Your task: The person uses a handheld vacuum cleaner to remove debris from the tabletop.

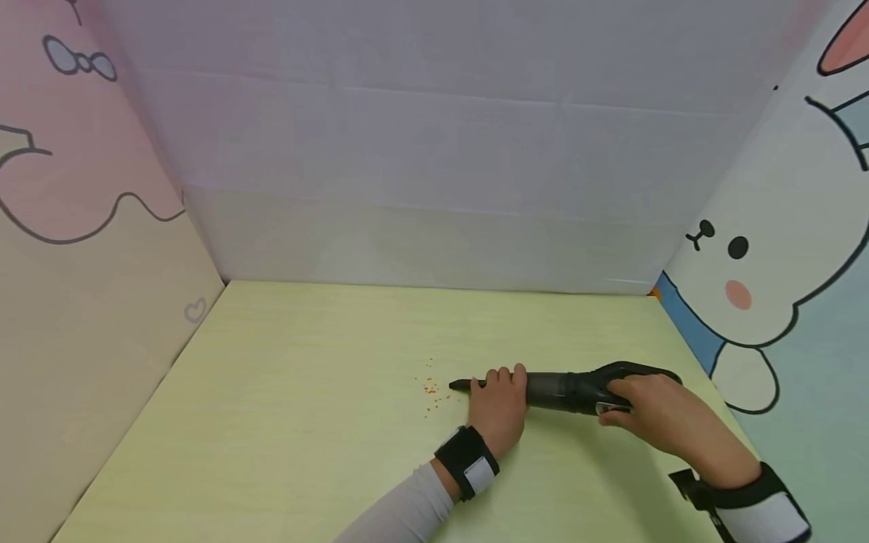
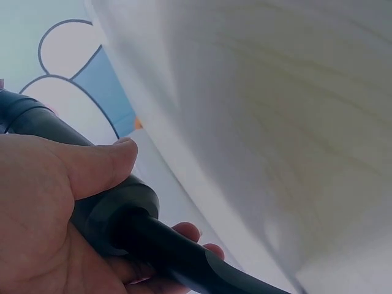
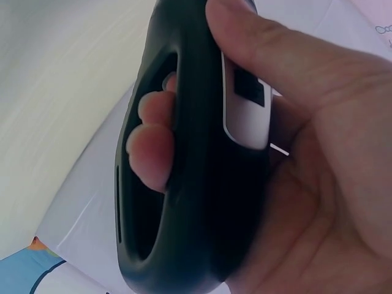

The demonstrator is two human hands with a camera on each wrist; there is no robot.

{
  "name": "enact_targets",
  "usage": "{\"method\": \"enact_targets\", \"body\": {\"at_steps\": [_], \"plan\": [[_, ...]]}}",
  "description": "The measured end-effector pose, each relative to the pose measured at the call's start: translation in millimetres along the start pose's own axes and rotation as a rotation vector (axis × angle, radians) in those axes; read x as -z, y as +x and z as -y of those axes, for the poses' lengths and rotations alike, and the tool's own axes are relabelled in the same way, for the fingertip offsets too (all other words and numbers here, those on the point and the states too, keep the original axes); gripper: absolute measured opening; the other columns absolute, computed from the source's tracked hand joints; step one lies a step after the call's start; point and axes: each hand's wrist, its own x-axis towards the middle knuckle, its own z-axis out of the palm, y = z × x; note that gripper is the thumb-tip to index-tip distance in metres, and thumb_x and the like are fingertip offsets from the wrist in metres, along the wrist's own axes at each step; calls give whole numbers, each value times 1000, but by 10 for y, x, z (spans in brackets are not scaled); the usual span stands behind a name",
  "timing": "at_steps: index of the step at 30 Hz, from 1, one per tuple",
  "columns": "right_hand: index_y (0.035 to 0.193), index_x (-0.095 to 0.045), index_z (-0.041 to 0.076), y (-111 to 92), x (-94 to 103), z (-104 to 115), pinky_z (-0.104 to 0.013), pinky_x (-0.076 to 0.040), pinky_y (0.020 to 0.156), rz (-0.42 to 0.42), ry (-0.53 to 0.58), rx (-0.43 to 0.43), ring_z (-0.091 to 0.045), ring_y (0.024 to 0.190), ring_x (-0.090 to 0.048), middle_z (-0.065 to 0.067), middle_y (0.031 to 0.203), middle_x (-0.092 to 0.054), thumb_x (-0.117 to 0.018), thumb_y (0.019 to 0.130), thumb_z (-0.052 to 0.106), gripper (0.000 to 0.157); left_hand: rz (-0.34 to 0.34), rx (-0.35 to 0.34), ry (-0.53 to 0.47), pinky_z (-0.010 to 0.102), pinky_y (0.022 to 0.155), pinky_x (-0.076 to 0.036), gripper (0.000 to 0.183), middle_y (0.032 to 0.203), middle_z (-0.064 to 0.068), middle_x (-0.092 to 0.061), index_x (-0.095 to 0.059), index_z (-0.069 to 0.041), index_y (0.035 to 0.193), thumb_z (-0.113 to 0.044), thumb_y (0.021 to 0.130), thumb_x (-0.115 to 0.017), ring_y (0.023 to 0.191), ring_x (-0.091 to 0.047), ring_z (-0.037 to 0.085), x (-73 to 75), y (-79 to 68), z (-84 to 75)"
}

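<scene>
A black handheld vacuum cleaner (image 1: pixel 548 391) is held sideways over the pale yellow table (image 1: pixel 271 430), its narrow nozzle pointing left. My right hand (image 1: pixel 668 416) grips the handle at the rear; in the right wrist view, fingers come through the loop of the handle (image 3: pixel 196 202) while the thumb lies along its other side. Up front, my left hand (image 1: pixel 498 413) holds the body where the slim nozzle (image 2: pixel 177 251) begins, thumb on one side and fingertips on the other. Small orange crumbs (image 1: pixel 431 390) lie scattered on the table just left of the nozzle tip.
A whitish wall panel (image 1: pixel 434 241) stands along the table's far edge. Side panels with cartoon drawings rise at the left (image 1: pixel 88 362) and right (image 1: pixel 815 392). The right panel runs close beside my right forearm.
</scene>
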Motion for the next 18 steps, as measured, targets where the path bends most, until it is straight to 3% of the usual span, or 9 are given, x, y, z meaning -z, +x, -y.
{"method": "enact_targets", "body": {"at_steps": [4, 11, 18], "plan": [[93, -67, 14, -24, -3, -14, -37, -49, 64, -3, 3, 2, -14, 73, -60, 5, 84, -65, -72, 72, 48, 41, 8, -4, 4, 46, 81, -51, 47, 100, 4, -60, -46, -15, 117, -44, 84, -64, 96, -58, 22, 3, -5, -19], [88, -64, 17, -44, -2, -32, -31, -39, 56, 19, 1, 2, -7, 65, -48, 11, 76, -58, -70, 73, 50, 36, 6, -7, -1, 46, 82, -51, 53, 102, 4, -61, -47, -14, 122, -45, 83, -66, 98, -58, 22, 28, -23, -42], [91, -65, 16, -67, 4, -28, -31, -40, 57, 35, -1, -11, -8, 66, -51, 9, 79, -61, -71, 73, 50, 39, 6, -6, 14, 45, 82, -51, 53, 100, 4, -60, -46, -14, 121, -46, 83, -65, 96, -58, 22, 46, -55, -65]]}}
